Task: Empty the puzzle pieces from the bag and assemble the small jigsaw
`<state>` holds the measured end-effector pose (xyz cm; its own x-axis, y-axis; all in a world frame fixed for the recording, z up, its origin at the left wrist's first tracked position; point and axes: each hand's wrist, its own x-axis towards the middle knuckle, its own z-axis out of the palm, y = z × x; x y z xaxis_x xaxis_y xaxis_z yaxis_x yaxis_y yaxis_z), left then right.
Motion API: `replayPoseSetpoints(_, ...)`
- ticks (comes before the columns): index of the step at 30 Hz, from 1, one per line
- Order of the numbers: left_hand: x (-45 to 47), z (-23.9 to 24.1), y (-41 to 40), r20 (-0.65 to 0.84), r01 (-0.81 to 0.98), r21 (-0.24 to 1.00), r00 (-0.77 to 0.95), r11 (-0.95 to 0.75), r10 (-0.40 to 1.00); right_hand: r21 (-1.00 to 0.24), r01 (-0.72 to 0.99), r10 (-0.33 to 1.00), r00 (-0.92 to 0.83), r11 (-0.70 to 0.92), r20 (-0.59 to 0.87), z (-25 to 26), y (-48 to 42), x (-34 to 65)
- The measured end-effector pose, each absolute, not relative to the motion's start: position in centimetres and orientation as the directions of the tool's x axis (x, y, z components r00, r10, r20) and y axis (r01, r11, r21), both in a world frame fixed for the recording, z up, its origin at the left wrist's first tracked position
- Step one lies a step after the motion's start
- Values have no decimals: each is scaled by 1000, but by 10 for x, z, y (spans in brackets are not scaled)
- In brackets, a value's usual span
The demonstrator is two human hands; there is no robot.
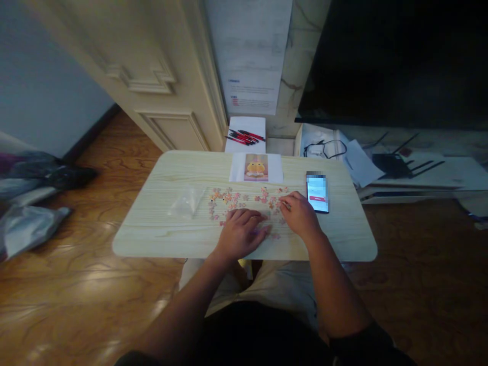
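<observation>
Small pink and orange jigsaw puzzle pieces lie scattered over the middle of the pale wooden table. My left hand rests low over the near pieces, fingers stretched out to the right and thumb apart. Among the right-hand pieces is my right hand, its thumb and forefinger pinched together at a puzzle piece, which is mostly hidden. Beyond the pieces lies a sheet with a printed picture of a yellow figure on pink.
A clear plastic bag lies left of the pieces, and a lit phone on the right. Past the far edge are red and black pens on a white box, a cable and a black router. A dark screen hangs above.
</observation>
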<state>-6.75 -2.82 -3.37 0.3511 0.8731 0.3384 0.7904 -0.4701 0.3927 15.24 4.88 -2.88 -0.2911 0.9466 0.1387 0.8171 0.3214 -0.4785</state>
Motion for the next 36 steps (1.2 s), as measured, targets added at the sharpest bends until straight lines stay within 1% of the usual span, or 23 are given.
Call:
replayPoseSetpoints(2, -91, -37, -31, 371, 817, 390, 283, -425, 885, -438, 847, 953, -272, 302, 131, -26, 65, 135)
replayPoseSetpoints(5, -120, -42, -39, 399, 820, 405, 240, -404, 885, -375, 888, 964, -250, 265, 91, -25, 86, 108)
replayPoseSetpoints(8, -138, -46, -51, 403, 810, 417, 241, -412, 883, -340, 919, 979, -196, 201, 50, -30, 98, 90)
replayPoseSetpoints(10, -144, -49, -58, 399, 806, 423, 245, -414, 884, -342, 922, 983, -173, 181, 55, -35, 103, 86)
replayPoseSetpoints(13, -151, -50, -67, 397, 800, 435, 242, -413, 885, -392, 905, 986, -156, 166, 57, -39, 105, 85)
replayPoseSetpoints(17, -158, -50, -74, 403, 790, 455, 230, -411, 886, -540, 828, 985, -174, 153, 13, -32, 91, 79)
replayPoseSetpoints(19, -162, -50, -75, 392, 787, 462, 233, -409, 890, -608, 769, 965, -262, 197, -19, -26, 74, 70)
replayPoseSetpoints(21, -165, -50, -75, 379, 787, 467, 234, -404, 895, -637, 730, 925, -373, 246, -71, -22, 54, 58)
replayPoseSetpoints(23, -167, -51, -73, 372, 789, 465, 238, -402, 897, -627, 726, 886, -448, 282, -121, -21, 37, 46)
replayPoseSetpoints(26, -168, -52, -71, 363, 790, 445, 272, -422, 891, -597, 743, 862, -481, 303, -162, -20, 27, 35)
replayPoseSetpoints(28, -167, -52, -70, 354, 785, 425, 314, -451, 881, -560, 758, 868, -480, 336, -129, -18, 30, 29)
replayPoseSetpoints(30, -165, -52, -70, 346, 788, 409, 333, -460, 877, -506, 773, 884, -466, 383, -44, -15, 37, 21)
replayPoseSetpoints(33, -162, -53, -71, 358, 819, 395, 280, -416, 891, -412, 808, 897, -439, 422, 57, -13, 49, 1)
replayPoseSetpoints(36, -160, -52, -73, 369, 861, 378, 197, -340, 908, -343, 828, 887, -460, 444, 38, -18, 57, -18)
